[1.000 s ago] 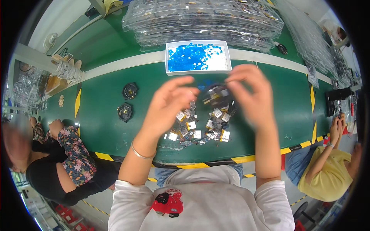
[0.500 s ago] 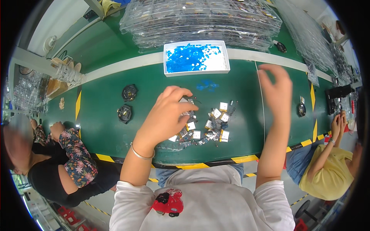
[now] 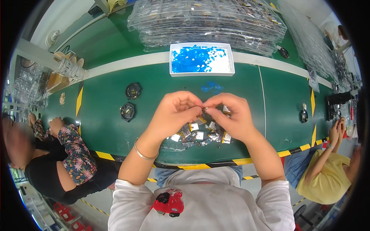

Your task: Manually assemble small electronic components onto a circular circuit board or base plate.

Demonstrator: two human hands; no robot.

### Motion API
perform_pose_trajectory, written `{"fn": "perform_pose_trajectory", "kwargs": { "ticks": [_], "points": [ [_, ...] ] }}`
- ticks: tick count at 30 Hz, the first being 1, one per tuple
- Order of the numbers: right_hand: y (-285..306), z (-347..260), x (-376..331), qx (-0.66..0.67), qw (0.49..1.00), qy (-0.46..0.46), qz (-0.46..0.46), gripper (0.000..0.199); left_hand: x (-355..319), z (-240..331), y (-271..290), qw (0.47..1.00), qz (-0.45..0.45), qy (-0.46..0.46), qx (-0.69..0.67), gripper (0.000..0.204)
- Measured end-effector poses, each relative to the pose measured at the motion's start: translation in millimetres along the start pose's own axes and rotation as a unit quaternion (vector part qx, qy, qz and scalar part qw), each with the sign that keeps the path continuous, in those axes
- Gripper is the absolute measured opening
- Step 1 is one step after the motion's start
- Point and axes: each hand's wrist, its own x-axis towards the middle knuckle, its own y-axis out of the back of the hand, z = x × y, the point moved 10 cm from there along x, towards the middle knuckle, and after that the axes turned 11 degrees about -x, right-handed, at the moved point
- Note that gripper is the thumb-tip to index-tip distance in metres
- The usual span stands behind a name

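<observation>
My left hand and my right hand meet fingertip to fingertip above the green bench top. Both are pinched closed around something tiny between them, too small to make out. Under and just in front of my hands lies a loose pile of small electronic parts, among them flat silver-white cells with yellowish edges. My fingers and palms cover the far part of this pile.
Beyond my hands stands a white box holding blue film bits, with blue scraps before it. Two black casings lie left, another black device right. Stacked clear trays fill the back. Co-workers sit on both sides.
My right hand has come in from the right to meet the left at the fingertips. My left hand has shifted slightly right, off the pile. The view has moved a little.
</observation>
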Motion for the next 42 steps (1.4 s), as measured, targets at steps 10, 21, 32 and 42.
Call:
{"fn": "perform_pose_trajectory", "kwargs": {
  "ticks": [10, 21, 32, 42],
  "points": [
    [-25.2, 30.0, 1.3, 0.276, 0.948, -0.154, -0.022, 0.020, 3.6, 4.6, 0.9, 1.000, -0.003, -0.017, 0.012, 0.011],
    [-30.7, -4.0, -3.7, -0.102, 0.975, 0.042, -0.192, 0.016, 5.5, 8.9, 19.1, 0.983, 0.069, -0.036, -0.164, 0.004],
    [4.8, 24.5, 3.4, 0.124, 0.987, -0.105, 0.013, 0.012, 6.3, -16.0, -13.7, 0.998, -0.014, 0.039, -0.056, 0.013],
    [4.8, 14.8, 2.9, -0.025, 0.996, -0.061, 0.058, 0.007, 2.5, -6.7, -9.3, 0.998, 0.034, -0.049, -0.024, 0.010]
  ]
}}
